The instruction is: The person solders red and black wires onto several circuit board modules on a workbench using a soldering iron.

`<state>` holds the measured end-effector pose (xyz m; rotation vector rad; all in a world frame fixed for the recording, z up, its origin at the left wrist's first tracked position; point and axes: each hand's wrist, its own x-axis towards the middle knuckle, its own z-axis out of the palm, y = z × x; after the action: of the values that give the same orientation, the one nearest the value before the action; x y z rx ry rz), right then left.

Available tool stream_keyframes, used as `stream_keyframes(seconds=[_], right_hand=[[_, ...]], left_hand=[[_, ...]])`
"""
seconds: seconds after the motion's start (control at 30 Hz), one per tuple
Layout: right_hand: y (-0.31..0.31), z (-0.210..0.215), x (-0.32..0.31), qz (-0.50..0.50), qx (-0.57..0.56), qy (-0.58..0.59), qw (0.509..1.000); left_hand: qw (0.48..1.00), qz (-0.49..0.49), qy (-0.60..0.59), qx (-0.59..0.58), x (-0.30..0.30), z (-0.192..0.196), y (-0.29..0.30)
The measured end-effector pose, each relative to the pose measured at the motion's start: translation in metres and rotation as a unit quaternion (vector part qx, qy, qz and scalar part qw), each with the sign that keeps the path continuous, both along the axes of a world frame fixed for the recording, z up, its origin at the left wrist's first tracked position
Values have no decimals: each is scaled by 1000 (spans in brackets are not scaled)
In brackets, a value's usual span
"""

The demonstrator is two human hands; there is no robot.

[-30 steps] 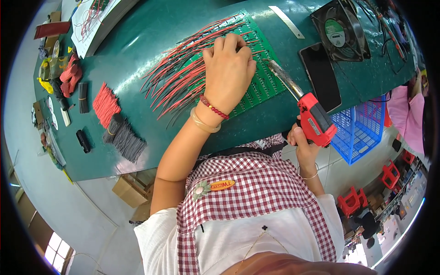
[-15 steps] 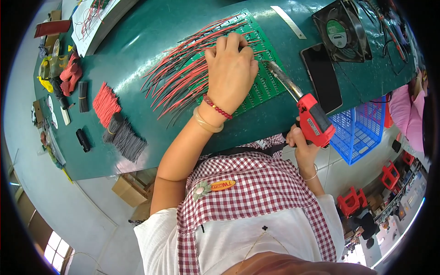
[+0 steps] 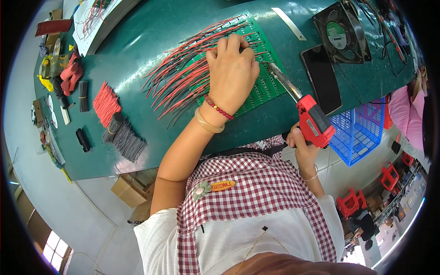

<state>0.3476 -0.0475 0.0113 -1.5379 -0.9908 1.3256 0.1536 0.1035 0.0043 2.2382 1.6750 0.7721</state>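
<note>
My left hand [image 3: 231,73] bends palm down over a green circuit board [image 3: 268,85], its fingers pinched round a wire whose red end shows beside the thumb; the fingertips are largely hidden. Rows of red and black wires [image 3: 183,75] fan out leftward from the board, some passing beneath this hand. In my right hand [image 3: 302,145] is the handle of a red and black soldering gun [image 3: 315,121]. Its metal barrel slants up and left, and the tip is close to the board's surface, just right of my left thumb.
Right of the board lie a black phone [image 3: 322,79], a metal ruler-like strip [image 3: 288,23] and a square fan [image 3: 341,34]. Bundles of red wires [image 3: 106,103] and dark wires [image 3: 126,140] rest at left. A blue plastic crate [image 3: 357,133] stands below the table's right edge.
The soldering gun's tip has shifted very slightly to the right and down. My left hand has barely moved over the board.
</note>
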Motion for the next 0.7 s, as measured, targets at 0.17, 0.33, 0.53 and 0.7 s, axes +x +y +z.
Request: stream_keyframes(seconds=[0.17,0.33,0.53,0.7], right_hand=[[4,5,-6,-18,26,27,999],[5,5,-2,-46,37,57,997],[2,3,-2,-58,39,62,996],[2,5,-3,-57,45,63,995]], left_hand=[[1000,2,-3,3,0,0,1],[1000,-2,-1,-1,-2,0,1],[1000,-4,2,-7,-1,0,1],[1000,-9,11,-6,-2,0,0]])
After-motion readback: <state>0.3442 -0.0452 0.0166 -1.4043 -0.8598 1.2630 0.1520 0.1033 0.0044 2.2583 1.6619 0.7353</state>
